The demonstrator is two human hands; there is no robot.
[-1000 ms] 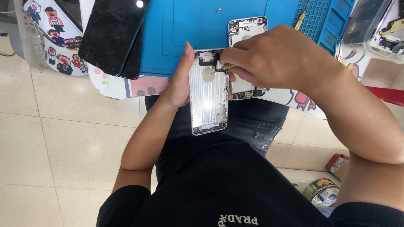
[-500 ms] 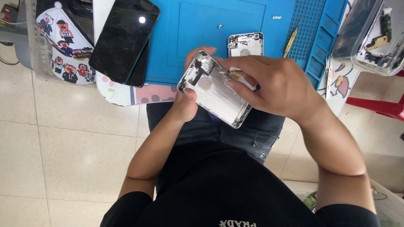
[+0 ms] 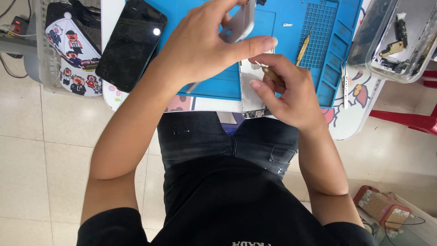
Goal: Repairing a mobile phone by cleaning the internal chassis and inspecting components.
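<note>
The left hand (image 3: 200, 45) closes its grip on a silver phone housing (image 3: 240, 23), lifted above the blue repair mat (image 3: 214, 77). The right hand (image 3: 287, 93) pinches a brass-handled screwdriver (image 3: 269, 73) over a second phone frame (image 3: 249, 89) lying at the near edge of the table (image 3: 350, 123). A black phone screen (image 3: 131, 43) lies far left.

1. A phone repair workshop: blue repair mat (image 3: 214, 77) with small compartments on the counter (image 3: 350, 123).
2. Loose phone screen (image 3: 131, 43) lying there, clear tray of salvaged parts (image 3: 396, 41), tiled floor (image 3: 41, 159).
</note>
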